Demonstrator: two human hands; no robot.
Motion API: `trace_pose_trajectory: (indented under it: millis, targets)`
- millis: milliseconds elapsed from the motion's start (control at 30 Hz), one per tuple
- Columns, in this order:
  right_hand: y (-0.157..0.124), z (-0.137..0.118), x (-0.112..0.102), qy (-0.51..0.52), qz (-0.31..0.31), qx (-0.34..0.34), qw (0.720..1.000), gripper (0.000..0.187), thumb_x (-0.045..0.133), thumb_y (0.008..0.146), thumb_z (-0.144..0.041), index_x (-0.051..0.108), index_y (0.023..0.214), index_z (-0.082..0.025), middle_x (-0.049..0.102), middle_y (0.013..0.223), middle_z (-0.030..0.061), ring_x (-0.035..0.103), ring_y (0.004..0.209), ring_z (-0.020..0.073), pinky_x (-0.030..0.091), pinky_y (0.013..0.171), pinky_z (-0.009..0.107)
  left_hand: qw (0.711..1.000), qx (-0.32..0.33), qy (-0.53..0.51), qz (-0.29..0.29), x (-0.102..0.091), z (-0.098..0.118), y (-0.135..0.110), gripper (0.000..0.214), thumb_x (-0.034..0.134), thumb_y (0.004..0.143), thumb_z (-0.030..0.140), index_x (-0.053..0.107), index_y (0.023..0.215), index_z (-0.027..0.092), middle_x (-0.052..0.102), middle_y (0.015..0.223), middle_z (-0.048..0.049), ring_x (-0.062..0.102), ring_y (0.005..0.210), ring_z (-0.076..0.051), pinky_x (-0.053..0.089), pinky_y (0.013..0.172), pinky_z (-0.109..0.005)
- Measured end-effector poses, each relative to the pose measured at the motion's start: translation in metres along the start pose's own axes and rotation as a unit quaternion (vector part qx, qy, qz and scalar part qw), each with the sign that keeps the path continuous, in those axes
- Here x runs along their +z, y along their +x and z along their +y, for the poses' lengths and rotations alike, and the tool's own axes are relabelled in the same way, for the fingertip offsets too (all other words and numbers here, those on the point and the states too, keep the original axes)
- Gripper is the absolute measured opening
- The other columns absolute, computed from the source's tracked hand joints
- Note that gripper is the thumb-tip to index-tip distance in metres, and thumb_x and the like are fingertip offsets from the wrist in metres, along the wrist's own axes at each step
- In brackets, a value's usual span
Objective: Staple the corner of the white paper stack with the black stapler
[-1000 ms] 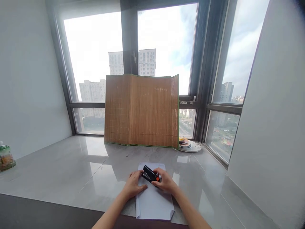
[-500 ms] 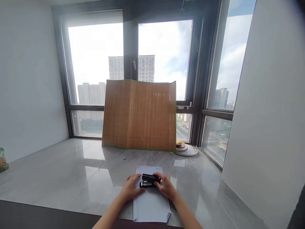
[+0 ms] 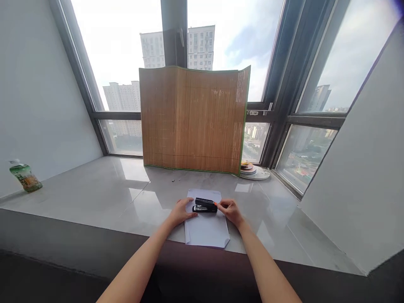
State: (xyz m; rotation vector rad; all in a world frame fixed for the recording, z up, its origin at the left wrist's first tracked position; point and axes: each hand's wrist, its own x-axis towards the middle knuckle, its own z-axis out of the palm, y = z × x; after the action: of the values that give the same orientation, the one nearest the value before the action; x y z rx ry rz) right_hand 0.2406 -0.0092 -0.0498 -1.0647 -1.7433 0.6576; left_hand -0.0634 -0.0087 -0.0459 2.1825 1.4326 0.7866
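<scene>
A black stapler (image 3: 205, 205) lies crosswise on a small stack of white paper (image 3: 206, 231), its top arm raised a little above its base at the left end. My left hand (image 3: 180, 211) holds that end, thumb in front and fingers behind. At the opposite end, my right hand (image 3: 232, 211) pinches a small orange part (image 3: 216, 203) at the back of the stapler with thumb and index finger. The paper's near right corner is curled up.
The paper rests near the front edge of a glossy grey tiled sill (image 3: 94, 193). Behind stands a bamboo mat (image 3: 194, 122) against the window. Stacked plates (image 3: 255, 172) are at its right foot. A green-labelled bottle (image 3: 25, 176) stands far left.
My right hand has drawn back to the right, from gripping around the stapler's rear to pinching its orange end. My left hand keeps its place. The view has tilted downward.
</scene>
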Motion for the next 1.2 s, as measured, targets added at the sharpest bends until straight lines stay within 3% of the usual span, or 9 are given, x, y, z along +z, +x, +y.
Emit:
trace_pose_trajectory:
  millis: [367,533,633,733,800,933,1100,1200]
  targets:
    - [0.002,0.007,-0.002,0.029,-0.014,0.028,0.999,0.057,0.070,0.083,-0.064,0.050,0.052,-0.021,0.033,0.056,-0.0036,0.028,0.057,0.0107,0.020,0.055,0.029,0.998,-0.002,-0.055,0.024,0.002,-0.006,0.002,0.075,0.096,0.069,0.041,0.070,0.136,0.022,0.073,0.138,-0.0144,0.065,0.132,-0.040,0.046,0.116,-0.053]
    - [0.001,-0.001,-0.004,0.012,-0.001,0.012,1.000,0.058,0.069,0.087,-0.065,0.054,0.053,-0.021,0.039,0.054,-0.0030,0.032,0.055,0.0113,0.025,0.054,0.029,0.997,-0.009,-0.074,0.029,0.003,-0.006,0.002,0.074,0.097,0.067,0.043,0.071,0.134,0.022,0.073,0.136,-0.0158,0.065,0.130,-0.041,0.046,0.115,-0.054]
    - [0.003,-0.006,-0.003,0.009,0.021,-0.008,1.000,0.046,0.068,0.091,-0.063,0.077,0.080,-0.020,0.064,0.069,0.0018,0.052,0.064,0.0162,0.040,0.061,0.029,0.996,-0.012,-0.078,0.028,0.003,-0.005,0.001,0.075,0.097,0.066,0.044,0.072,0.134,0.022,0.073,0.136,-0.0163,0.064,0.130,-0.042,0.045,0.116,-0.055]
    - [0.008,-0.010,0.004,-0.006,0.004,-0.040,0.999,0.052,0.080,0.083,-0.058,0.079,0.121,-0.022,0.080,0.112,0.0106,0.070,0.096,0.0257,0.055,0.083,0.037,0.996,-0.013,-0.079,0.028,0.003,-0.004,0.001,0.077,0.098,0.066,0.045,0.072,0.134,0.022,0.073,0.137,-0.0167,0.063,0.132,-0.043,0.045,0.116,-0.056]
    - [0.011,-0.012,0.011,-0.026,-0.046,-0.051,0.997,0.055,0.084,0.080,-0.051,0.077,0.127,-0.023,0.080,0.123,0.0128,0.073,0.106,0.0287,0.057,0.091,0.042,0.997,-0.012,-0.075,0.031,0.003,-0.004,0.001,0.076,0.098,0.065,0.043,0.072,0.133,0.021,0.073,0.137,-0.0167,0.063,0.132,-0.043,0.045,0.117,-0.056]
    - [0.013,-0.016,0.024,-0.031,-0.099,-0.051,0.993,0.036,0.077,0.087,-0.038,0.079,0.120,-0.023,0.082,0.109,0.0084,0.075,0.095,0.0266,0.059,0.090,0.043,0.997,-0.012,-0.068,0.031,0.002,-0.001,0.000,0.072,0.097,0.067,0.040,0.072,0.132,0.021,0.073,0.136,-0.0167,0.065,0.130,-0.042,0.046,0.116,-0.056]
    - [0.008,-0.017,0.025,-0.015,-0.034,-0.096,0.995,0.025,0.076,0.088,-0.033,0.081,0.110,-0.022,0.084,0.106,0.0075,0.078,0.095,0.0279,0.062,0.088,0.041,0.988,-0.022,-0.146,0.044,-0.006,0.006,-0.005,0.085,0.100,0.062,0.039,0.068,0.138,0.023,0.068,0.147,-0.0168,0.060,0.140,-0.041,0.042,0.122,-0.054]
    - [0.004,-0.016,0.023,-0.043,0.036,-0.139,0.989,0.024,0.074,0.093,-0.032,0.080,0.114,-0.024,0.083,0.111,0.0085,0.079,0.099,0.0286,0.063,0.090,0.042,0.964,-0.018,-0.234,0.124,-0.009,0.012,-0.006,0.080,0.096,0.071,0.048,0.065,0.142,0.024,0.063,0.155,-0.0157,0.052,0.151,-0.038,0.034,0.129,-0.052]
